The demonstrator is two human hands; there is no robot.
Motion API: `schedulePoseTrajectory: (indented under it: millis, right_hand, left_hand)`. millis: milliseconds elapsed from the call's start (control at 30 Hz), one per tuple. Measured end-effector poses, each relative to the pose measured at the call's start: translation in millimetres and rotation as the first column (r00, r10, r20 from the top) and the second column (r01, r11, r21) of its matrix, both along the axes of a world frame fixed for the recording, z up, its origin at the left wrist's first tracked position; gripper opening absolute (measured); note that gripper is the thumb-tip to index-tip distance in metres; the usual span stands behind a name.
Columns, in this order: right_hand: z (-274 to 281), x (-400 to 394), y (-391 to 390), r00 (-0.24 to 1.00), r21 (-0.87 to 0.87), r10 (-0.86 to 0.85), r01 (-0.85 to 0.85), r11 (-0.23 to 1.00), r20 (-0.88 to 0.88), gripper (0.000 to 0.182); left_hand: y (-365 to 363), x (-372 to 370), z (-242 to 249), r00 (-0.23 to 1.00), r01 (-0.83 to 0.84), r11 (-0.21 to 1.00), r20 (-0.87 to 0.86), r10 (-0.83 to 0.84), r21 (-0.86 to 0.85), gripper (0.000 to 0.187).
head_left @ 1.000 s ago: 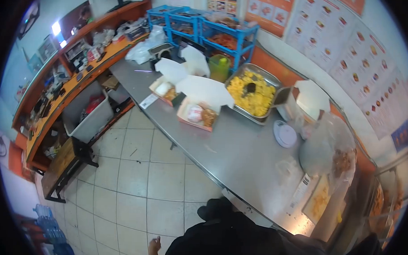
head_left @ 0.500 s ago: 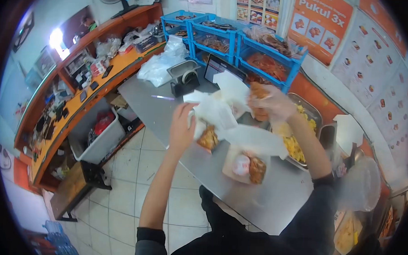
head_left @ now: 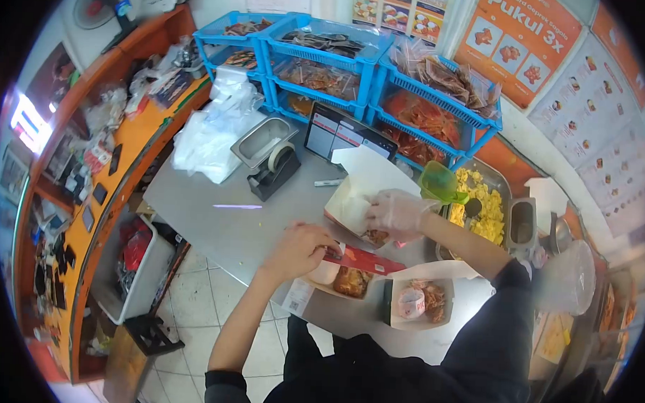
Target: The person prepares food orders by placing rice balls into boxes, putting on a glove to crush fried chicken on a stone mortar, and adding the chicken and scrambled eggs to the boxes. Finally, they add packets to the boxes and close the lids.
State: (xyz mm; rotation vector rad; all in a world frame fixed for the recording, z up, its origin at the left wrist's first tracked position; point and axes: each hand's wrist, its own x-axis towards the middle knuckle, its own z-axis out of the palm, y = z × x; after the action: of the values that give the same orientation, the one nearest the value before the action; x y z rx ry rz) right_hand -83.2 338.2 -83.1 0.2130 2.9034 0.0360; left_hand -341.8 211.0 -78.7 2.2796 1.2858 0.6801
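My right hand (head_left: 399,213), in a clear plastic glove, reaches into the farthest open white food box (head_left: 348,192). Its fingers close over a piece of fried chicken (head_left: 375,237), mostly hidden beneath them, beside white rice (head_left: 353,208). With curled fingers, my bare left hand (head_left: 301,249) pinches the red lid (head_left: 366,260) of the middle box. Inside that one lie a white round packet (head_left: 324,272) and fried chicken (head_left: 352,281). A third open box (head_left: 398,315), at the near right, holds a wrapped round packet (head_left: 411,303) and chicken pieces (head_left: 434,298).
A green scoop (head_left: 438,183) rests at a tray of yellow food (head_left: 484,216) on the right. Behind stand a tablet (head_left: 342,137), a tape dispenser (head_left: 275,173), plastic bags (head_left: 214,137) and blue racks (head_left: 320,70). A purple pen (head_left: 238,206) lies on the metal table (head_left: 208,229).
My right hand has brought the fried chicken from beside the tray into the far box. My left hand has moved nearer, onto the middle box's lid. The head view has shifted.
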Motion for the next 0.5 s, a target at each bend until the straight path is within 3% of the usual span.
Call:
schedulePoseTrajectory:
  millis: [100, 133, 200, 267, 300, 333, 367, 433, 467, 500]
  right_hand:
    - [3.2, 2.4, -10.1, 0.960, -0.136, -0.258, 0.242, 0.961, -0.110, 0.029]
    - [-23.7, 7.8, -9.9, 0.895, -0.292, -0.424, 0.372, 0.881, -0.139, 0.030]
    - [-34.8, 7.5, -16.6, 0.787, -0.435, -0.602, 0.500, 0.749, -0.133, 0.032]
    - [-23.7, -9.9, -16.3, 0.763, -0.092, -0.607, 0.636, 0.766, 0.223, 0.027]
    - [-10.7, -11.3, -6.6, 0.774, -0.204, -0.599, 0.633, 0.747, 0.206, 0.019]
    - [-10.3, -17.7, -6.5, 0.753, -0.196, -0.623, 0.657, 0.728, 0.210, 0.019]
    - [-11.5, -26.0, -6.4, 0.612, -0.173, -0.791, 0.782, 0.599, 0.025, 0.016]
    - [-6.8, -44.6, -2.3, 0.358, -0.086, -0.934, 0.930, 0.356, -0.003, 0.016]
    - [-3.6, -55.8, 2.8, 0.274, 0.012, -0.949, 0.960, 0.279, 0.157, 0.023]
    - [-37.2, -50.0, 13.0, 0.354, 0.032, -0.926, 0.932, 0.361, 0.134, 0.022]
  left_hand:
    - [26.5, -5.3, 6.4, 0.983, 0.182, 0.973, 0.058, -0.175, -0.142, 0.032]
    - [33.4, -4.1, 5.5, 0.973, 0.222, 0.956, 0.110, -0.203, -0.193, 0.030]
    - [43.2, -5.6, 0.5, 0.951, 0.293, 0.926, 0.175, -0.256, -0.238, 0.029]
    - [50.2, -8.8, -8.6, 0.950, 0.253, 0.927, 0.250, -0.185, -0.276, 0.026]
    - [49.2, -11.5, -12.9, 0.942, 0.283, 0.921, 0.258, -0.214, -0.269, 0.026]
    - [45.1, -15.8, -18.2, 0.895, 0.086, 0.981, 0.447, 0.002, -0.176, 0.022]
    - [39.6, -20.2, -25.1, 0.756, -0.128, 0.983, 0.629, 0.181, -0.130, 0.019]
    - [20.3, -40.3, -58.9, 0.654, -0.415, 0.887, 0.611, 0.446, -0.203, 0.019]
    - [7.3, -60.6, -71.8, 0.774, -0.386, 0.867, 0.400, 0.491, -0.316, 0.018]
    - [-3.6, -76.2, -81.0, 0.863, -0.381, 0.828, 0.164, 0.479, -0.411, 0.018]
